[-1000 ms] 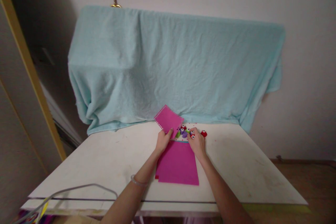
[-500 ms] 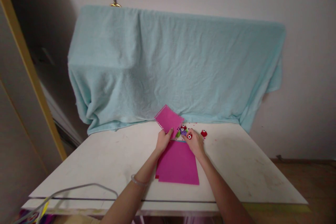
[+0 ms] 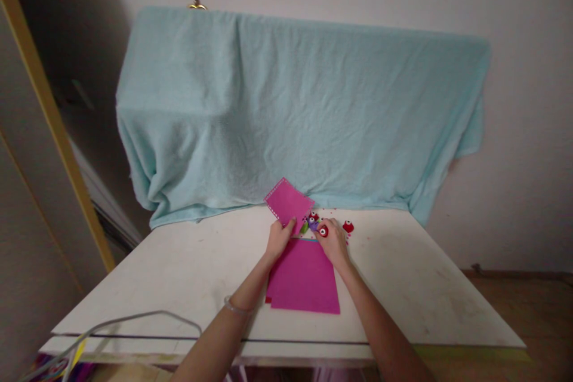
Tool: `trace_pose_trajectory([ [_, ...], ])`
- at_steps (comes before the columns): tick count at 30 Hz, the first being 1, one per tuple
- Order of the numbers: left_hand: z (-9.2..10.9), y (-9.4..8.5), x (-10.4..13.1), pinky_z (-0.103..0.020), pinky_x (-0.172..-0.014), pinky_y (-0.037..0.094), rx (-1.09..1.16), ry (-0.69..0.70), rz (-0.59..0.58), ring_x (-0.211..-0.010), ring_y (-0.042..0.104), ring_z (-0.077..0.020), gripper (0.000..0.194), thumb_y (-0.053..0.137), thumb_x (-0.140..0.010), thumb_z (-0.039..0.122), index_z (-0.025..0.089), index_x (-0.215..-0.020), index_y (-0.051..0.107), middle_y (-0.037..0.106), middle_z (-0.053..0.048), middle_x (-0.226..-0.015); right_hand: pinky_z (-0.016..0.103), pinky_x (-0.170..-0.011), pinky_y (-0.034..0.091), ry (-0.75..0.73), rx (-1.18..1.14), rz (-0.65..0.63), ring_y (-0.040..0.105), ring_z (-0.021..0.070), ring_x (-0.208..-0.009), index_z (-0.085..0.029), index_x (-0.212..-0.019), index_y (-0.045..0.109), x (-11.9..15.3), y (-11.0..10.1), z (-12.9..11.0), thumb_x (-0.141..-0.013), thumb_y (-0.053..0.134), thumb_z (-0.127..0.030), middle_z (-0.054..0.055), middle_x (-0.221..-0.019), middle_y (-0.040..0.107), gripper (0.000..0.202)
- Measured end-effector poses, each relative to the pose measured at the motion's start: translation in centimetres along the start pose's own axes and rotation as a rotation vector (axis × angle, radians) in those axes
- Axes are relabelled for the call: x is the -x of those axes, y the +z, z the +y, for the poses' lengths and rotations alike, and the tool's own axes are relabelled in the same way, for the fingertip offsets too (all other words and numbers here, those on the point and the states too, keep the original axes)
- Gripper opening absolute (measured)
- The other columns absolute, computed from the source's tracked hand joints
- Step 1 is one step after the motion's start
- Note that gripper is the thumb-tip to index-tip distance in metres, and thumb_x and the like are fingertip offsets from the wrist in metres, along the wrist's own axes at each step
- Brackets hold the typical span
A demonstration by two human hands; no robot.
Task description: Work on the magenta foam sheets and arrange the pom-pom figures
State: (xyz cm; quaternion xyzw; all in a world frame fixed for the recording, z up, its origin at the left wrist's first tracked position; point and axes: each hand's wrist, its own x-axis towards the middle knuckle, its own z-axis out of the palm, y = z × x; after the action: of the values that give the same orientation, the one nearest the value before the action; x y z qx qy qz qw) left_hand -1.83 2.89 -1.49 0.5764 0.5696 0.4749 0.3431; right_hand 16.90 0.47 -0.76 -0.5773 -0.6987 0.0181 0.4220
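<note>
Between the thumb and fingers of my left hand (image 3: 280,237) is a small pink sheet (image 3: 286,198), tilted cornerwise, with a row of small holes along its edges. My right hand (image 3: 333,242) is closed in a pinch on a small red piece with a white-and-black eye (image 3: 323,231). Close by its fingertips lies a little cluster: a purple piece with an eye (image 3: 313,224), a green piece (image 3: 304,227) and another red piece (image 3: 314,215). Nearer me, below both hands, a larger pink sheet (image 3: 304,277) lies flat, with a blue strip at its far edge.
On the white table (image 3: 403,274), one more red piece with an eye (image 3: 348,226) lies right of my right hand, among tiny pink bits. A light blue towel (image 3: 313,113) hangs behind the table. A grey metal bar (image 3: 147,314) crosses the front left corner.
The fingers of my right hand have drawn slightly back to the right from the cluster, the red piece staying with them. My left hand and the pink sheet stay almost unchanged.
</note>
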Motion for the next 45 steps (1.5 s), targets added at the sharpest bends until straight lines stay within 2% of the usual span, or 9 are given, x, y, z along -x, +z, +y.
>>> trace_pose_trajectory([
  [14, 0.24, -0.13, 0.22, -0.023, -0.048, 0.029, 0.022, 0.001, -0.017, -0.048, 0.045, -0.0124, 0.049, 0.051, -0.080, 0.058, 0.015, -0.057, 0.056, 0.051, 0.000, -0.047, 0.026, -0.069, 0.039, 0.005, 0.015, -0.003, 0.058, 0.0172, -0.079, -0.023, -0.080, 0.058, 0.07, 0.17, 0.01, -0.076, 0.064, -0.014, 0.000, -0.085, 0.057, 0.011],
  [20, 0.18, -0.10, 0.14, -0.023, -0.051, 0.032, 0.028, 0.046, -0.004, -0.053, 0.048, -0.0126, 0.047, 0.051, -0.081, 0.056, 0.013, -0.066, 0.061, 0.060, -0.002, -0.057, 0.027, -0.070, 0.040, -0.007, 0.019, -0.015, 0.058, 0.0177, -0.080, -0.023, -0.079, 0.057, 0.02, 0.05, -0.05, -0.076, 0.063, -0.014, 0.000, -0.085, 0.058, 0.012],
  [24, 0.14, -0.10, 0.08, -0.023, -0.048, 0.031, 0.003, 0.031, -0.013, -0.050, 0.047, -0.0128, 0.049, 0.050, -0.082, 0.058, 0.014, -0.062, 0.059, 0.056, -0.001, -0.052, 0.027, -0.071, 0.041, -0.007, 0.008, -0.018, 0.058, 0.0181, -0.080, -0.023, -0.079, 0.056, 0.04, 0.00, -0.10, -0.077, 0.062, -0.014, 0.001, -0.086, 0.057, 0.011],
  [45, 0.43, -0.13, 0.22, -0.023, -0.049, 0.030, 0.048, -0.010, -0.027, -0.050, 0.046, -0.0128, 0.048, 0.052, -0.079, 0.058, 0.014, -0.062, 0.058, 0.056, -0.001, -0.052, 0.028, -0.074, 0.043, 0.012, -0.057, -0.039, 0.057, 0.0181, -0.082, -0.023, -0.080, 0.055, 0.07, 0.03, -0.20, -0.076, 0.063, -0.016, 0.001, -0.087, 0.056, 0.011],
])
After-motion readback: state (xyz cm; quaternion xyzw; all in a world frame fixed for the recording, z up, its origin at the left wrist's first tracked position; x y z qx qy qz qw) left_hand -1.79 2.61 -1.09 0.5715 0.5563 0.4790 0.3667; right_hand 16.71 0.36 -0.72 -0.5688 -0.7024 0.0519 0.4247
